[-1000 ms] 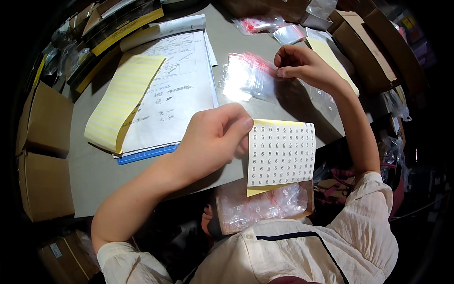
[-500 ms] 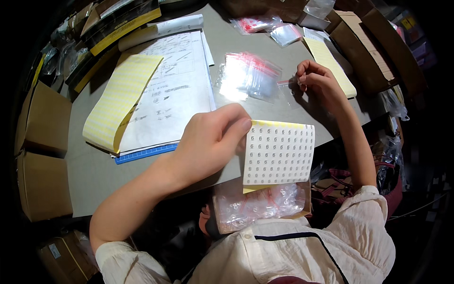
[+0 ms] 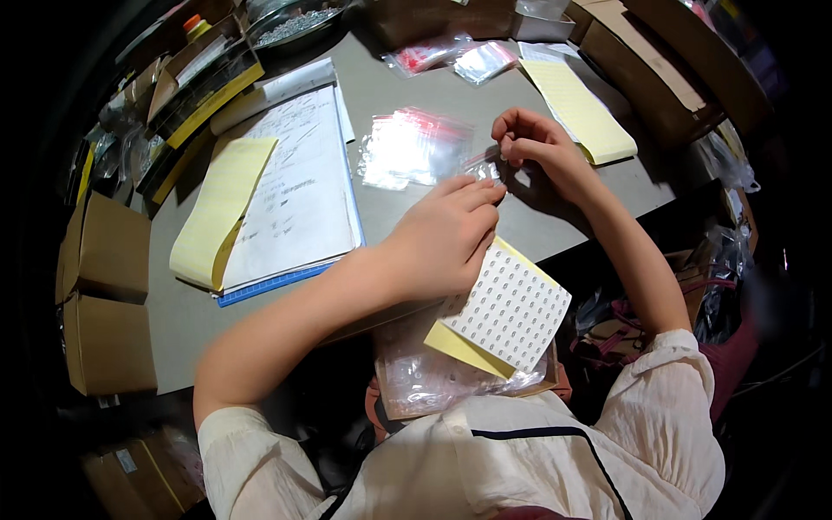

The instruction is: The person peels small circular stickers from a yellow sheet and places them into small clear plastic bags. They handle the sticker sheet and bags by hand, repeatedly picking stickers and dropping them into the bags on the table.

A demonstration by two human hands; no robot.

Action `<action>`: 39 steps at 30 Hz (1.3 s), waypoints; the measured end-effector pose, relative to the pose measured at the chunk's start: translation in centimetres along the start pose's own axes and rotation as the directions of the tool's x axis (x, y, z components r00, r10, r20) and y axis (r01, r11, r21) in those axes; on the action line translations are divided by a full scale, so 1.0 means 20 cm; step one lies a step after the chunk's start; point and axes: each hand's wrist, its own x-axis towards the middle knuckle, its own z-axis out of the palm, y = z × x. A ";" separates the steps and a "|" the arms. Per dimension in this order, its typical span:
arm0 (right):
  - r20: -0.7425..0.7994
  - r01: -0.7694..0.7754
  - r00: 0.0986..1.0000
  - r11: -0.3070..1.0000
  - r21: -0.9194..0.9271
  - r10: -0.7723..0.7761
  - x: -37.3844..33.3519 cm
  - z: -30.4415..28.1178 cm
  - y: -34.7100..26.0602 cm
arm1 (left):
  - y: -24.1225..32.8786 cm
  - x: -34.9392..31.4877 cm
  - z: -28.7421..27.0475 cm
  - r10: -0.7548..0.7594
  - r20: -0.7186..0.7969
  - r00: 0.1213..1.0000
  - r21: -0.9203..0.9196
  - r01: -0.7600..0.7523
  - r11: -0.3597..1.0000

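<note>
A sheet of small white printed stickers (image 3: 513,299) on yellow backing hangs tilted below my left hand (image 3: 444,236), which is closed on its upper corner. The fingertips of this hand reach forward to a small clear zip bag (image 3: 485,165) with a red strip. On the bag's other side my right hand (image 3: 546,149) is closed, thumb and fingers pinching its edge. What lies inside that bag is too small to make out. Left of it on the grey table is a spread stack of similar zip bags (image 3: 407,149).
Papers (image 3: 299,195) and a yellow-backed strip (image 3: 217,208) lie at the left, another strip (image 3: 582,108) at the right. More bags (image 3: 483,62) lie farther back. An open box of clear packets (image 3: 433,381) sits at my lap. Cardboard boxes (image 3: 113,338) line the left edge.
My left hand has moved forward and right to the small zip bag, and the sticker sheet has turned to a slant. The view has shifted; my right hand keeps its pinch.
</note>
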 end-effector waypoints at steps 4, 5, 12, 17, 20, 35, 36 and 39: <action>-0.017 0.019 1.000 0.998 -0.056 -0.020 0.06 -0.10 0.02 | 0.06 -0.06 0.01 -0.054 0.005 0.999 -0.058 0.055 0.997; -0.015 0.003 1.000 0.998 -0.059 -0.004 0.07 -0.10 0.01 | 0.05 -0.07 0.01 -0.050 -0.013 0.999 -0.064 0.049 0.997; -0.061 0.056 0.996 0.991 -0.119 -0.063 0.11 0.02 -0.10 | 0.03 -0.08 -0.03 -0.010 -0.198 0.980 0.178 0.046 0.983; 0.075 -0.023 0.996 0.952 -0.306 0.048 0.17 0.09 -0.11 | -0.02 -0.09 -0.01 0.026 -0.157 0.987 0.094 -0.011 0.995; 0.080 0.036 0.997 0.870 -0.491 0.004 0.19 0.11 -0.11 | -0.03 -0.09 0.00 0.043 -0.178 0.983 0.093 -0.027 0.995; 0.049 0.006 0.999 0.945 -0.327 0.011 0.15 0.14 -0.11 | -0.01 -0.09 -0.01 0.050 -0.248 0.967 0.148 -0.013 0.989; 0.039 -0.017 0.999 0.955 -0.295 0.030 0.14 0.15 -0.11 | -0.03 -0.09 0.01 0.022 -0.241 0.970 0.143 0.013 0.990; 0.038 -0.082 0.995 0.961 -0.263 0.095 0.12 0.17 -0.14 | -0.07 -0.09 0.03 0.003 -0.214 0.977 0.145 0.029 0.989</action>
